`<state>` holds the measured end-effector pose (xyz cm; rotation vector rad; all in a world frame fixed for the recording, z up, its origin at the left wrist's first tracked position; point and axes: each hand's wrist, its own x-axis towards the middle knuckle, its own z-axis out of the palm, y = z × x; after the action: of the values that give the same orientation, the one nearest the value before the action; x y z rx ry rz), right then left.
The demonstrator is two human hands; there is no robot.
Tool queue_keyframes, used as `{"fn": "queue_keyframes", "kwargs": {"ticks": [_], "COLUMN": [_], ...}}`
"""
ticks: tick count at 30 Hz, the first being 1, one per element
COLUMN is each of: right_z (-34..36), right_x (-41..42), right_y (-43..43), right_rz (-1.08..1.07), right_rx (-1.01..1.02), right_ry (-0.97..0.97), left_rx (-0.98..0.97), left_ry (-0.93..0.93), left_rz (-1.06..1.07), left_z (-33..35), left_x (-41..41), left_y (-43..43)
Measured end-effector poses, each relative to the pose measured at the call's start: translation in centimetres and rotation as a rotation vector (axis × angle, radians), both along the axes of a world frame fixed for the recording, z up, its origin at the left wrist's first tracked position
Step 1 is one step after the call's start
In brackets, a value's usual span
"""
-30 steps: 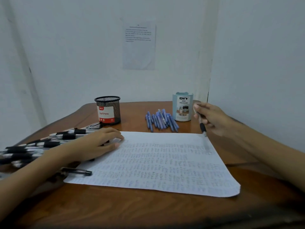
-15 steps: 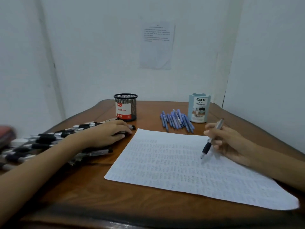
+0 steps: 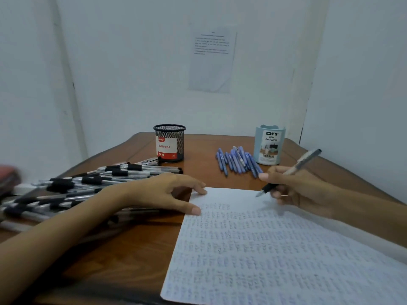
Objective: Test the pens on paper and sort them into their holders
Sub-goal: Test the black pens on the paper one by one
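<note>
A large white paper sheet (image 3: 275,249) covered in small pen marks lies on the wooden table. My right hand (image 3: 295,188) grips a clear pen with a black grip (image 3: 293,170), its tip just above the sheet's top edge. My left hand (image 3: 158,192) rests with straight fingers on the sheet's top left corner. Several black-grip pens (image 3: 88,183) lie piled at the left. Several blue pens (image 3: 237,160) lie at the back. A black mesh holder (image 3: 169,143) and a light blue holder (image 3: 269,145) stand behind them.
White walls close the table in at the back and right. A printed note (image 3: 212,60) hangs on the back wall. A red object (image 3: 7,177) shows blurred at the far left edge. Bare wood (image 3: 123,256) lies left of the sheet.
My right hand brought the pen from beside the blue holder down toward the sheet's top edge. My left hand moved onto the sheet's corner. The view shifted left.
</note>
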<state>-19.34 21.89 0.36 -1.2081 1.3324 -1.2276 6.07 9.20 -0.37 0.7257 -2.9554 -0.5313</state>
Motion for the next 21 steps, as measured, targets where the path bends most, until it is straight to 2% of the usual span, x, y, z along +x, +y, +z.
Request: {"fn": "queue_keyframes", "kwargs": {"ticks": [8,11,16,21], "right_z": [-1.0,-1.6,-2.0,-2.2], "right_x": [5.3,5.7,5.8,5.5], "right_y": [-4.7,-4.8,-4.7,-4.9], "right_rz": [0.190,0.130,0.034,-0.009], "right_rx": [-0.074,-0.147,-0.246,-0.238], "right_ry": [0.065,0.069,0.260,0.315], "left_rx": [0.042,0.060,0.031,-0.022], "left_ry": [-0.009,-0.020,-0.051,0.002], "left_rz": [0.010,-0.049,-0.044,-0.073], "left_z": [0.0,-0.6,-0.5,-0.7], "left_x": [0.5,-0.1,-0.3,-0.4], "left_y": [-0.2,0.2,-0.3,-0.4]}}
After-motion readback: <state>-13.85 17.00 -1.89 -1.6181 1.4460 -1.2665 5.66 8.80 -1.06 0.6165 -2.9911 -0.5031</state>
